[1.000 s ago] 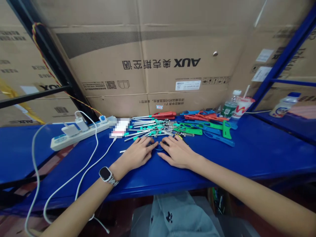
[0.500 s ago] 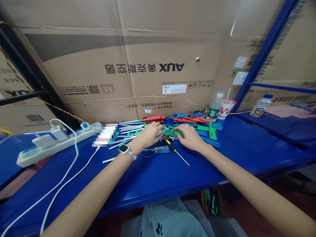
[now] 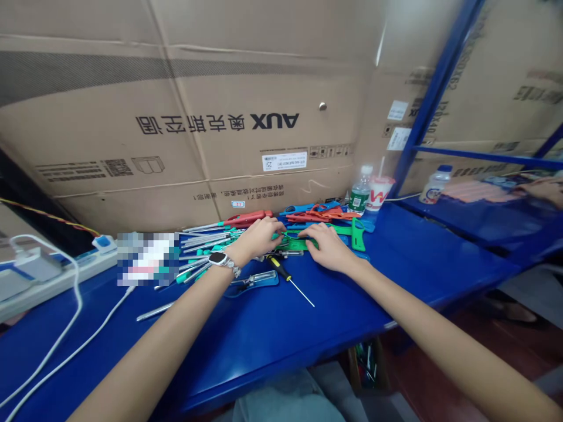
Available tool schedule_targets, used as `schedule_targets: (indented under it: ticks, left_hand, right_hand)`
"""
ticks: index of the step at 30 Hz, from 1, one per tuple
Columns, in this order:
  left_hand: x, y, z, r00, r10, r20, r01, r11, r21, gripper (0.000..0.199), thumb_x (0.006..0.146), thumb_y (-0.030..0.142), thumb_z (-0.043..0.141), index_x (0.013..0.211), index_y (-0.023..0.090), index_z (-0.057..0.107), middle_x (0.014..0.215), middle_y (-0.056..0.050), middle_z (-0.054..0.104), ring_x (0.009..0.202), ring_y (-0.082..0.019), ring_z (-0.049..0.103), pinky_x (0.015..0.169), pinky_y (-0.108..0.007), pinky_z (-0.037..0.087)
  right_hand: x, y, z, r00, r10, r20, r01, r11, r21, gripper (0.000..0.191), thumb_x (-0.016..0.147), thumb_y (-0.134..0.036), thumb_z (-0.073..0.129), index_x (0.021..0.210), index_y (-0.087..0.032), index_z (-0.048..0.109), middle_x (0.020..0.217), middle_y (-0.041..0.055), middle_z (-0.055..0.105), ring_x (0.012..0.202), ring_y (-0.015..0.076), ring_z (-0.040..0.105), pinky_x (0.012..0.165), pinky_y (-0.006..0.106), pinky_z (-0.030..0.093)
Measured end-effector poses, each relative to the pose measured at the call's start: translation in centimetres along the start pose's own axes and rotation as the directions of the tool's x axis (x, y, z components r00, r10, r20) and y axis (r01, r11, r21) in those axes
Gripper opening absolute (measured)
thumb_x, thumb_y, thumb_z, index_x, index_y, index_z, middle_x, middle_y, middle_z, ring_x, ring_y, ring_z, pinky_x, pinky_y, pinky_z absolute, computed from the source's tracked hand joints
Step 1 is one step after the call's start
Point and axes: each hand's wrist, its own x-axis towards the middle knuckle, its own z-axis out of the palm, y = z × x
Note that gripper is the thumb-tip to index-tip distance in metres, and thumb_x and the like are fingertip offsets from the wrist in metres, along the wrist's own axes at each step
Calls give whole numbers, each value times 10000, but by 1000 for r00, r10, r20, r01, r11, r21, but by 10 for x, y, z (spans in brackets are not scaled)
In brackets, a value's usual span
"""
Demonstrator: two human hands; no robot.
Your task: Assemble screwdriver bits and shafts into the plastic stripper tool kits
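In the head view my left hand (image 3: 259,239), with a watch (image 3: 217,258) on its wrist, is closed in a pinch over the pile; what it holds is too small to make out. Facing it, my right hand (image 3: 329,247) has its fingers curled around the near end of a green plastic piece (image 3: 290,241). Just in front lies a yellow-and-black screwdriver (image 3: 280,268), its tip toward me. Beside that is a blue plastic piece (image 3: 268,279) with a metal part on it. Metal rods (image 3: 204,239) with green ends lie left of my left hand.
Red handles (image 3: 250,218), orange-red pieces (image 3: 328,212) and a green handle (image 3: 357,234) lie behind my hands. A water bottle (image 3: 359,190) and a cup with a straw (image 3: 379,193) stand back right. White cables (image 3: 74,305) cross the left side. Another person's hand (image 3: 543,189) shows far right.
The view has turned to the right, so the bench things appear farther left. Both hands stay close together over the pile. Another person's hand has come into view at the right.
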Motion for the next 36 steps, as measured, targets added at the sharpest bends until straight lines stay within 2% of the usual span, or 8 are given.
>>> schedule_targets:
  ticks: [4,8,16,22,27,31,33,36]
  left_hand:
    - [15,10,13,995,91,-28,-92,994,-60,156,939,196,586,1047,173,696,1082,-92,716,1030,-246,660,919,-373,525]
    - [30,36,25,982,189,-13,-189,978,-88,161,939,228,615,1072,173,689,1113,-101,696,1055,-260,644,935,-400,520]
    - [48,81,40,958,279,62,-280,960,12,248,886,215,672,1132,194,660,1186,-104,664,1157,-301,574,985,-457,470]
    - [43,77,40,963,270,10,-270,963,-18,270,900,239,684,1159,181,636,1202,-106,643,1158,-290,571,966,-439,476]
    - [39,78,37,960,275,56,-274,961,-31,177,893,220,654,1069,208,674,1103,-77,672,1124,-297,581,983,-477,463]
    - [40,71,38,968,246,-52,-249,966,-66,374,838,95,550,1186,198,640,1193,-103,645,1166,-286,571,1003,-454,472]
    - [45,63,38,979,184,-86,-187,982,-36,433,822,40,491,1215,164,624,1234,-131,631,1196,-289,561,1016,-444,467]
    - [56,52,37,994,113,-7,-113,992,49,371,841,88,537,1194,141,638,1266,-163,641,1224,-337,550,1047,-493,438]
  right_hand:
    - [-22,21,-21,995,95,-35,-97,992,-76,307,915,-157,517,1176,-189,676,1202,113,684,1137,290,556,954,457,396]
    - [-49,32,-34,982,189,-28,-191,969,-155,327,900,-237,588,1216,-182,651,1219,132,661,1153,326,547,954,477,397]
    - [-69,44,-23,982,189,6,-189,982,-15,260,939,-238,584,1195,-210,622,1199,98,683,1150,279,581,992,489,378]
    - [-70,45,-19,987,140,-77,-118,964,239,298,881,-132,611,1175,-178,633,1122,96,700,1030,224,637,952,420,469]
    - [-73,40,-18,991,87,-103,-53,954,296,280,854,-107,579,1118,-178,640,1095,98,678,986,215,638,897,397,507]
    - [-71,45,-21,982,52,-180,-12,976,218,226,858,-106,536,1034,-205,638,1064,78,669,1056,239,598,967,433,467]
    - [-64,51,-26,977,93,-190,-70,990,121,247,859,-95,510,1038,-202,642,1090,90,654,1079,257,573,974,450,447]
    - [-47,60,-33,980,163,-112,-171,983,-61,328,876,-165,566,1195,-181,639,1216,134,631,1162,317,522,981,492,407]
